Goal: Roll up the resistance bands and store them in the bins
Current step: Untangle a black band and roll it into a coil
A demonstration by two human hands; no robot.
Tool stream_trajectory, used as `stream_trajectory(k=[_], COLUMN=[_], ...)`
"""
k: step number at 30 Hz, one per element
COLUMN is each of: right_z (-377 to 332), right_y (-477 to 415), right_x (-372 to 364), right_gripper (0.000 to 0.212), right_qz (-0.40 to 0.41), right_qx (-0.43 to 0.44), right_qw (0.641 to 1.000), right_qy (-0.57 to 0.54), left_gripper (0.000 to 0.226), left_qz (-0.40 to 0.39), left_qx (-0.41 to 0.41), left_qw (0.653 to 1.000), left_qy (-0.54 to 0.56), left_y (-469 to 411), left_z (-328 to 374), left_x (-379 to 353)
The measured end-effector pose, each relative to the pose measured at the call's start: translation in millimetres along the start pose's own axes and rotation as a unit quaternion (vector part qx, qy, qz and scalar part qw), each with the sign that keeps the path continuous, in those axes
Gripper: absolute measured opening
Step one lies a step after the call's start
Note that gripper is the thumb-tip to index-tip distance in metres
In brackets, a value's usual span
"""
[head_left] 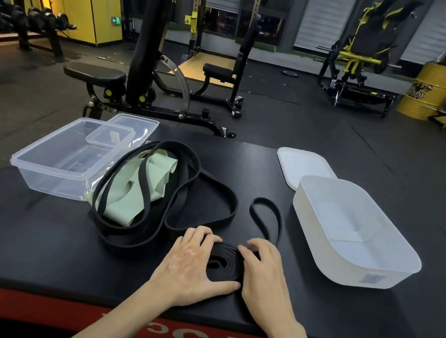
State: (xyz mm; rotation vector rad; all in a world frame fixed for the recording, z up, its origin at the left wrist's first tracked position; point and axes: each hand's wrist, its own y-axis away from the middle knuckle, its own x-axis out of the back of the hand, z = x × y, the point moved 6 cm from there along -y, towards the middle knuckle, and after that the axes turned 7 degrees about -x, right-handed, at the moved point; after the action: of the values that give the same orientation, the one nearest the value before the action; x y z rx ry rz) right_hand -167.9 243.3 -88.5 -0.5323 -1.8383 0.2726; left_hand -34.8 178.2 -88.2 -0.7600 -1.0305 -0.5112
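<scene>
Coil (224, 261) of black resistance band lies flat on platform (53, 243) between left hand (189, 264) and right hand (263, 268), both curled round its rim and gripping it.

Bins: two, a clear bin (49, 183) and a white bin (346, 272).
Lids: two, a clear lid (134, 126) and a white lid (300, 164).
Green band (120, 204): one.
Black bands: one coiled band (224, 261), plus a tangled pile (187, 162) of at least two; the exact count cannot be determined.
Hands: two, left hand (187, 264) and right hand (266, 271).
Platform (52, 252): one.
</scene>
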Motion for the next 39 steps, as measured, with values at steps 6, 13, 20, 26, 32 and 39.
stream_trajectory(k=[6, 13, 20, 26, 32, 39], right_z=[1, 7, 9, 15, 28, 23], right_y=[-1, 1, 2, 3, 2, 1], right_x=[5, 5, 6, 12, 19, 12], right_gripper=[0.035, 0.038, 0.034, 0.037, 0.030, 0.033], right_qz=[0.008, -0.002, -0.009, -0.015, 0.006, 0.025], right_qx=[-0.012, 0.002, 0.021, 0.022, 0.001, -0.005], right_qw=[1.000, 1.000, 0.999, 1.000, 1.000, 0.999], right_qy=[-0.003, 0.001, -0.030, -0.016, 0.015, 0.030], left_gripper=[0.092, 0.094, 0.090, 0.082, 0.082, 0.087], left_qz=[0.002, 0.016, -0.053, -0.128, -0.050, -0.054], left_qx=[0.005, 0.078, -0.022, -0.085, -0.008, 0.063], left_qw=[1.000, 0.996, 0.998, 0.985, 0.998, 0.997], left_qy=[-0.022, -0.048, 0.010, 0.079, 0.030, 0.009], left_y=[-3, -7, -8, -7, -12, -14], left_z=[1, 6, 9, -2, 7, 18], left_x=[0, -3, -11, -10, -10, -18])
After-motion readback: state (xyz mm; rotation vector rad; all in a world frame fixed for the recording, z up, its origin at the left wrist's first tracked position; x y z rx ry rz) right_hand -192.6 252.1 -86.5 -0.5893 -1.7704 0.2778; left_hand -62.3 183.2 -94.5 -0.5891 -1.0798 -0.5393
